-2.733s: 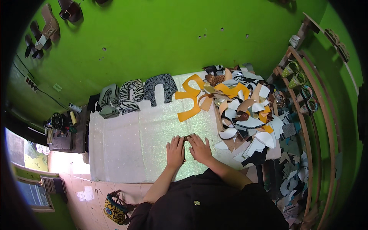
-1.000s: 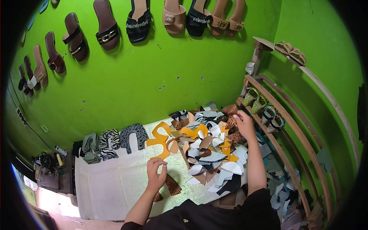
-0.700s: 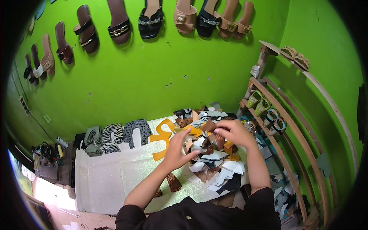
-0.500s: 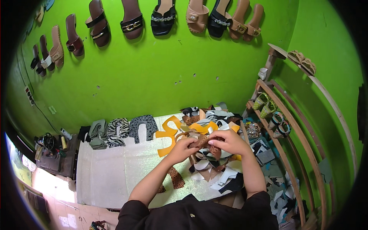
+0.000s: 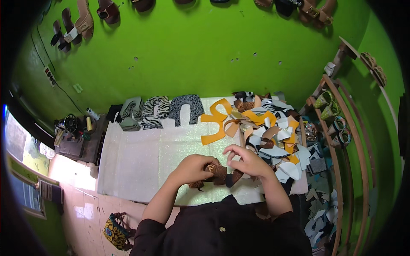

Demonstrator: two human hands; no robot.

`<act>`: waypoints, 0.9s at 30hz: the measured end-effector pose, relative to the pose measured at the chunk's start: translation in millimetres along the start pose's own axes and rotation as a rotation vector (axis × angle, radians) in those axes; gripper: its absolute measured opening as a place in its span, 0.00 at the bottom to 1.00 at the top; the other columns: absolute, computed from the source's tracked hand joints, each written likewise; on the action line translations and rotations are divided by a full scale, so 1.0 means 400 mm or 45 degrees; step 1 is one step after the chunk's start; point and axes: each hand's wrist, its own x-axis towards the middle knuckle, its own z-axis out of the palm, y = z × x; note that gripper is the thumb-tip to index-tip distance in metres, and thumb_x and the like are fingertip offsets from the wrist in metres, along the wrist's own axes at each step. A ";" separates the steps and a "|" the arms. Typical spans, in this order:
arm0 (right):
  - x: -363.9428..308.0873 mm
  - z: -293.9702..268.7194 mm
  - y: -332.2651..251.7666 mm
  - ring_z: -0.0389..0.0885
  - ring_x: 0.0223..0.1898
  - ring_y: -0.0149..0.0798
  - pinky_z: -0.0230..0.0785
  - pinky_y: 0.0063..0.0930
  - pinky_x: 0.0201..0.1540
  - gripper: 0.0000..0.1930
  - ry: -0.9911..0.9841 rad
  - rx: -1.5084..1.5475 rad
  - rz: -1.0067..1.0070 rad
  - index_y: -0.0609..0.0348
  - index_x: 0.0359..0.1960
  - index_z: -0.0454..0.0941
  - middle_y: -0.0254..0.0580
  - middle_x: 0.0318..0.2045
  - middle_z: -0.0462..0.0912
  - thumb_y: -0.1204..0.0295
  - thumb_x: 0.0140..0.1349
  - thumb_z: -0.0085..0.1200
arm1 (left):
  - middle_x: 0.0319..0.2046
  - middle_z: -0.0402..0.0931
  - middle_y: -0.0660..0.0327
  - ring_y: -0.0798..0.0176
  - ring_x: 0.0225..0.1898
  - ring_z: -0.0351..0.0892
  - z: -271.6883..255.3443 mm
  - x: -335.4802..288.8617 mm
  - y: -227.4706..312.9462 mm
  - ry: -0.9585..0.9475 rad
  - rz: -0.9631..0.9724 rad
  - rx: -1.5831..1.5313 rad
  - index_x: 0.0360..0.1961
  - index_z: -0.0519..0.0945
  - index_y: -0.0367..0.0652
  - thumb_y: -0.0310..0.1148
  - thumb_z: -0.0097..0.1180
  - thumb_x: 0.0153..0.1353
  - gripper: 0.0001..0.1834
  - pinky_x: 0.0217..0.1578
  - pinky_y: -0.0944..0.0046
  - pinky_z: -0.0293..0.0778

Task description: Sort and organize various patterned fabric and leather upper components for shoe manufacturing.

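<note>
Leopard-print cut pieces (image 5: 218, 171) lie near the table's front edge, close to my body. My left hand (image 5: 195, 168) has its fingers closed round one of them, with thumb on top. Beside it, my right hand (image 5: 248, 162) is spread, thumb and forefinger apart. Under the right palm shows a brown and dark strip (image 5: 233, 177), partly covered by the hand; whether the fingers touch it is unclear. Another leopard-print end (image 5: 196, 185) pokes out below the left hand.
Beyond my right hand is a heap of white, yellow and brown scraps (image 5: 273, 136). Yellow cut-outs (image 5: 212, 128) and stacked grey, zebra and speckled pieces (image 5: 186, 109) line the table's back. A wooden rack (image 5: 341, 128) stands right; a sewing machine (image 5: 70, 126) left.
Both hands have come back from the scrap heap toward the table's front edge. My left hand now grips leopard-print pieces there, and my right hand's fingers have spread apart. The view has tilted down.
</note>
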 end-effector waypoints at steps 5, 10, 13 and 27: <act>0.037 0.069 0.080 0.75 0.35 0.22 0.67 0.18 0.38 0.22 -0.301 0.239 -0.134 0.64 0.48 0.71 0.37 0.34 0.79 0.66 0.53 0.61 | 0.23 0.76 0.54 0.59 0.23 0.76 -0.008 -0.010 -0.016 0.013 -0.063 -0.038 0.32 0.78 0.40 0.30 0.60 0.40 0.14 0.27 0.65 0.70; 0.026 0.066 0.109 0.75 0.34 0.21 0.68 0.17 0.39 0.09 -0.528 0.580 0.185 0.64 0.37 0.76 0.31 0.33 0.79 0.73 0.56 0.57 | 0.20 0.75 0.62 0.70 0.22 0.73 -0.008 -0.039 -0.082 -0.113 -0.166 -0.347 0.29 0.76 0.38 0.29 0.64 0.43 0.12 0.25 0.69 0.68; 0.017 0.069 0.177 0.78 0.29 0.24 0.72 0.18 0.34 0.09 -0.368 0.773 0.235 0.66 0.38 0.75 0.36 0.32 0.80 0.75 0.57 0.55 | 0.22 0.74 0.66 0.76 0.25 0.70 -0.001 -0.070 -0.146 -0.315 -0.442 -0.793 0.29 0.75 0.37 0.28 0.63 0.50 0.10 0.26 0.73 0.67; 0.048 0.221 0.442 0.73 0.20 0.23 0.62 0.15 0.20 0.07 0.051 0.325 0.562 0.63 0.31 0.74 0.35 0.20 0.79 0.73 0.57 0.57 | 0.25 0.77 0.50 0.56 0.27 0.78 0.269 -0.127 -0.346 0.565 -0.785 -0.394 0.36 0.75 0.35 0.36 0.54 0.58 0.13 0.30 0.62 0.71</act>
